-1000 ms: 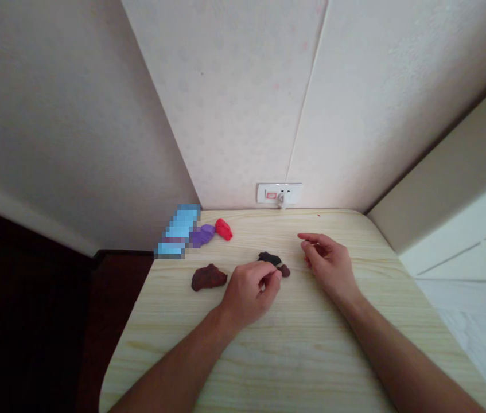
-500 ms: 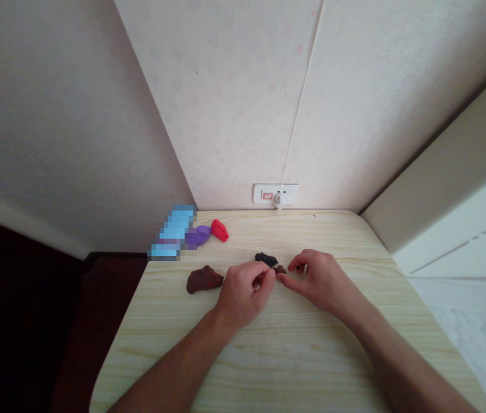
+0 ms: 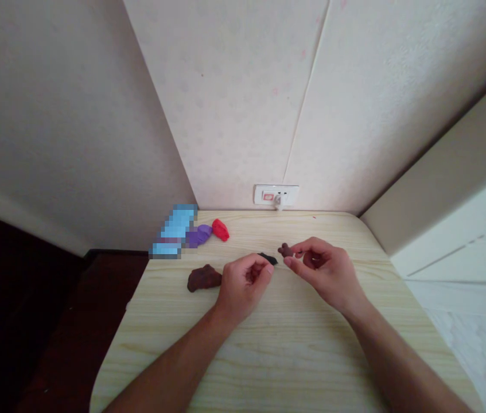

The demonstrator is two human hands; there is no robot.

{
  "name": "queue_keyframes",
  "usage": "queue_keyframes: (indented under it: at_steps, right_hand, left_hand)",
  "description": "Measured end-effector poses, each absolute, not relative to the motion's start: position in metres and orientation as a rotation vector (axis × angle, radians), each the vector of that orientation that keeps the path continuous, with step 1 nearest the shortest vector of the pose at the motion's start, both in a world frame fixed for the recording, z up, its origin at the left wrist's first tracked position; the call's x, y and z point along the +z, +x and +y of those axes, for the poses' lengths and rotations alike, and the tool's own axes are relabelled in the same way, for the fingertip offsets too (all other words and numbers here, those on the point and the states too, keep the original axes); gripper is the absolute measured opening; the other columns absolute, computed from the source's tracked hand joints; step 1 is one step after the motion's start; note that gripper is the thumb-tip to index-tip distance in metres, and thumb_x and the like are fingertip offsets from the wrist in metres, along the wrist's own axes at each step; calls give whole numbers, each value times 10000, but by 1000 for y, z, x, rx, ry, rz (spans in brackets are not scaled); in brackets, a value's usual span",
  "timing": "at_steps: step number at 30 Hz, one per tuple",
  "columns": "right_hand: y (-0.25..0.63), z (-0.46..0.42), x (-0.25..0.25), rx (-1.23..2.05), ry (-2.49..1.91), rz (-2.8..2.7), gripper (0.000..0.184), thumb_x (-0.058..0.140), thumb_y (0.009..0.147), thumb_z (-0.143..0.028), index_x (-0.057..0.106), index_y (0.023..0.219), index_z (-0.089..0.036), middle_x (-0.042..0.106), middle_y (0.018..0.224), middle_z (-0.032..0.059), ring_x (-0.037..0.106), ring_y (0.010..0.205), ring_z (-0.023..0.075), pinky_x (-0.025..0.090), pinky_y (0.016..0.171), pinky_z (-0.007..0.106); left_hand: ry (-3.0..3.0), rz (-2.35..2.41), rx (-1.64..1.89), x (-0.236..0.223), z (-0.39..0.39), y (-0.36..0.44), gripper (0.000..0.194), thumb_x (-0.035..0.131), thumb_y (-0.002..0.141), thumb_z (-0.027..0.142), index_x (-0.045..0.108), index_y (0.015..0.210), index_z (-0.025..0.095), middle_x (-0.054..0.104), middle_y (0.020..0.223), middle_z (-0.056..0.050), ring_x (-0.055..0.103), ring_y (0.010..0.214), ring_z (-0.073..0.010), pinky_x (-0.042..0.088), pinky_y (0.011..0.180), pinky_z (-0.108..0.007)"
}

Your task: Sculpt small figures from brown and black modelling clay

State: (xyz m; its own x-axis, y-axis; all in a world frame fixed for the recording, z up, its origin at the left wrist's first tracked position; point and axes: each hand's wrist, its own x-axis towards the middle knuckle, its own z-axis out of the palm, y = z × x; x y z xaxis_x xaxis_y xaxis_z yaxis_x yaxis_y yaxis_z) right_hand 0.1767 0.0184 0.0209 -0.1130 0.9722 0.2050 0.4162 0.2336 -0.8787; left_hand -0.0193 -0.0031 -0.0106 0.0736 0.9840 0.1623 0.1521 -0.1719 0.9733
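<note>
Small brown knobbly lump [image 3: 285, 250], held up in my right hand [image 3: 331, 272]. Dark, elongated black lump [image 3: 269, 258], partly hidden by my left hand [image 3: 243, 287].

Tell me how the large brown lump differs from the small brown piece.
The large brown lump is much bigger than the small brown piece. The large brown lump rests on the table; the small brown piece is pinched in the right hand. Both are dark brown with uneven outlines.

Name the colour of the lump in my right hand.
The lump is brown, clearest in the head view.
</note>
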Motion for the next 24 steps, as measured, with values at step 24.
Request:
queue_keyframes:
  at_steps: [24]
  right_hand:
    - [161,27,-8,1220,-1136,-1113,326,827,788,-440,793,984,-182,776,836,70,508,527,101,431,486,256]
  left_hand:
    - [776,888,1286,-7,5,-13,302,870,714,324,787,902,102,773,769,-89,618,568,-118,486,558,-257]
